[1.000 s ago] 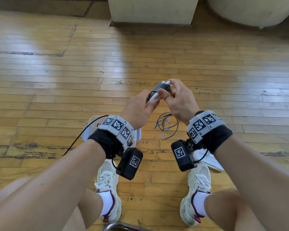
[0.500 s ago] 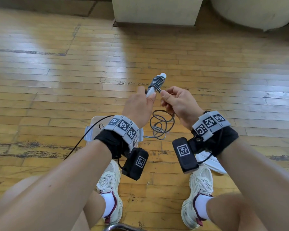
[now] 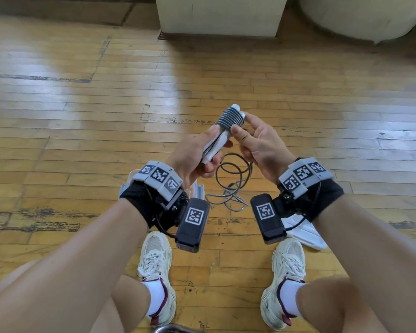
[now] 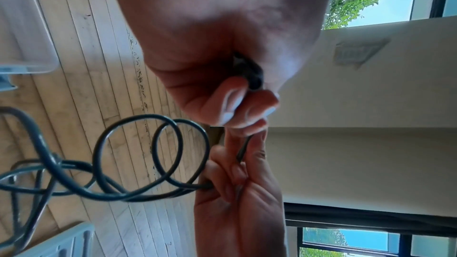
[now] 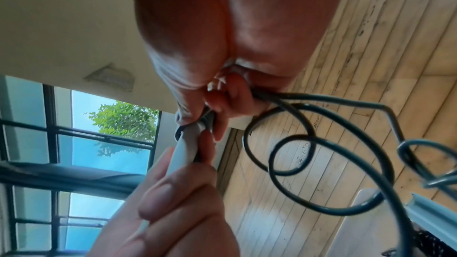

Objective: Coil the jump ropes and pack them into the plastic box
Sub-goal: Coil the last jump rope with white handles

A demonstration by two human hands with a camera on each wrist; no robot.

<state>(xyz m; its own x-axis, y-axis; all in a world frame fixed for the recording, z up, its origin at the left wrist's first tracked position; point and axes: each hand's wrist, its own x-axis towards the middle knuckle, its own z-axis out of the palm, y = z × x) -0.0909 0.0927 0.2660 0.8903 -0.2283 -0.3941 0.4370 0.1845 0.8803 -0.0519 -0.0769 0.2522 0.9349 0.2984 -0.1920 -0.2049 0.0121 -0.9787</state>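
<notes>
- Holding the two white handles (image 3: 214,146) together, the left hand (image 3: 192,157) has its fingers curled tight round them, up above the floor (image 3: 322,116).
- Dark rope (image 3: 229,120) is wound in neat rings round the top part of the handles.
- The right hand (image 3: 257,143) pinches the rope beside those rings.
- Loose rope (image 3: 233,181) hangs down in loops to a messy pile on the floor between the hands.
- The plastic box (image 3: 198,188) sits on the floor under the left wrist, mostly hidden.
- A white lid (image 3: 305,234) lies by the right shoe.
</notes>
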